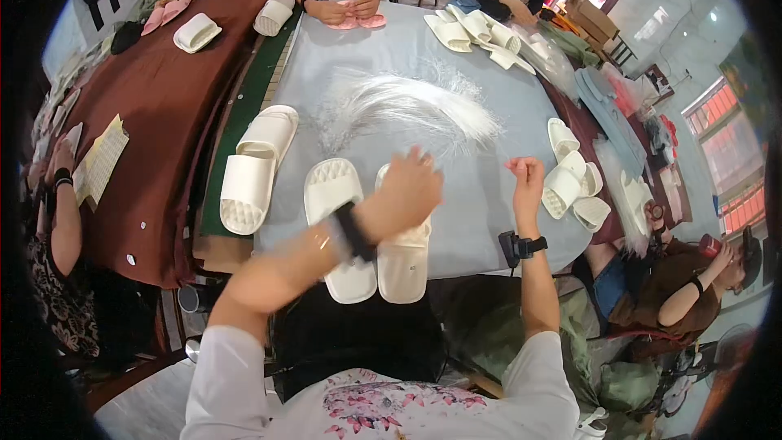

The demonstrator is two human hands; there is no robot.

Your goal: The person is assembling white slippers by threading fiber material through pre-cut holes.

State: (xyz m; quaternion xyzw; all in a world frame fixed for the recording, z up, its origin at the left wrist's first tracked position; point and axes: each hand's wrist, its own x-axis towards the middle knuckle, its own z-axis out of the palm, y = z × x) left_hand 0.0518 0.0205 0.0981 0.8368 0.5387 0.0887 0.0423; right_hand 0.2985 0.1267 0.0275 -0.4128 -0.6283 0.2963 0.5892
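A pair of cream slide slippers lies at the table's near edge, the left slipper [334, 187] beside the right slipper [402, 269]. Above the right one is my left hand [411, 187], crossing over from the left. Its fingers are blurred, and it hides part of that slipper. My right hand [528, 178] is raised over the table to the right of the pair. Its fingers are curled, thumb and forefinger together; anything between them is too small to make out. Farther in, a bundle of thin white strands [407, 106] spreads across the grey tabletop [472, 220].
Another cream slipper pair [257, 167] lies to the left, with several more slippers [570, 183] at the right edge and a pile [476, 33] at the far right. Across the table a person handles pink slippers [358, 20]. A brown-covered table [155, 114] adjoins on the left.
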